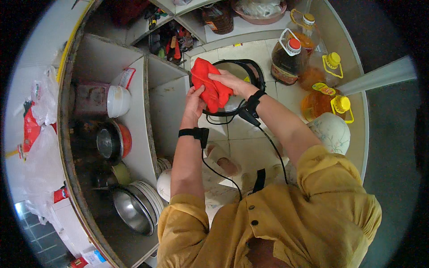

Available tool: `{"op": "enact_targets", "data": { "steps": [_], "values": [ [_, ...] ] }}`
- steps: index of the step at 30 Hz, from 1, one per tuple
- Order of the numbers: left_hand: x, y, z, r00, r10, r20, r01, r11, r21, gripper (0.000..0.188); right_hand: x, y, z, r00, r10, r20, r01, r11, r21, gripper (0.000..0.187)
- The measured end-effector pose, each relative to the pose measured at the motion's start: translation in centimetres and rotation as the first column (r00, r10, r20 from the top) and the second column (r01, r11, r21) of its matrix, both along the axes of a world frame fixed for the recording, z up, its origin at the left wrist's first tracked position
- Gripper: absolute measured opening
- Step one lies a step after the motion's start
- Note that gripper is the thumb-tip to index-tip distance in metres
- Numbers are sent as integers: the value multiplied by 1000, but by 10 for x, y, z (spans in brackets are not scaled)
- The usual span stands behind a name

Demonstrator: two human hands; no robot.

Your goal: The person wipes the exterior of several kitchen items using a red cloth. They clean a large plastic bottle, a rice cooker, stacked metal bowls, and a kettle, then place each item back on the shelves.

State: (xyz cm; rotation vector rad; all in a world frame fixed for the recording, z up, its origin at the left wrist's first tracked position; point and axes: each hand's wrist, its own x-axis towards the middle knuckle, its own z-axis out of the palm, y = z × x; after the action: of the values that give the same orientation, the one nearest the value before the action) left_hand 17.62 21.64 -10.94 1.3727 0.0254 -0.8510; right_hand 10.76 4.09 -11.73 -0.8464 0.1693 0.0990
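Observation:
A bright red cloth (pixel 206 73) is bunched between my two hands. My left hand (pixel 194 102) grips its lower left edge, thumb on top. From the right, my right hand (pixel 231 82) presses on its upper part, fingers closed on the fabric. Below the cloth, on the floor, lies a round thing with a thick black rim (pixel 258 73) and a pale, smooth face. The cloth and my hands hide part of it, and I cannot make out its exact kind. A black cable loops beside it.
Large oil bottles, one dark with a red cap (pixel 286 60) and one with a yellow cap (pixel 317 105), stand at the right on the tiled floor (pixel 241 127). Open shelves at the left hold a metal bowl (pixel 134 212), stacked plates and a white bowl (pixel 118 102). Cables hang from my wrist straps.

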Motion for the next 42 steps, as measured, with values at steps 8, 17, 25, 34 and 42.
{"op": "enact_targets", "data": {
  "steps": [8, 17, 25, 34, 42],
  "values": [
    [-8, 30, -15, 978, 158, -138, -137, 979, 149, 62, 5, -25, -55, 996, 6, -91, 31, 918, 395, 45],
    [-22, 16, -8, 967, 86, -238, -93, 995, -20, 73, 10, 1, -84, 989, 134, 64, -143, 746, 650, 51],
    [-4, 33, 41, 969, 209, -133, -238, 934, -266, 56, 7, -10, -4, 988, 147, -39, -123, 921, 370, 60],
    [-1, 48, 110, 971, 238, -30, -220, 833, -507, 54, -9, -20, 73, 902, 274, 334, -176, 939, -295, 85],
    [2, 73, 131, 968, 251, -4, -208, 793, -573, 59, -15, -14, 104, 968, 3, 251, 45, 981, -186, 39]
  ]
}}
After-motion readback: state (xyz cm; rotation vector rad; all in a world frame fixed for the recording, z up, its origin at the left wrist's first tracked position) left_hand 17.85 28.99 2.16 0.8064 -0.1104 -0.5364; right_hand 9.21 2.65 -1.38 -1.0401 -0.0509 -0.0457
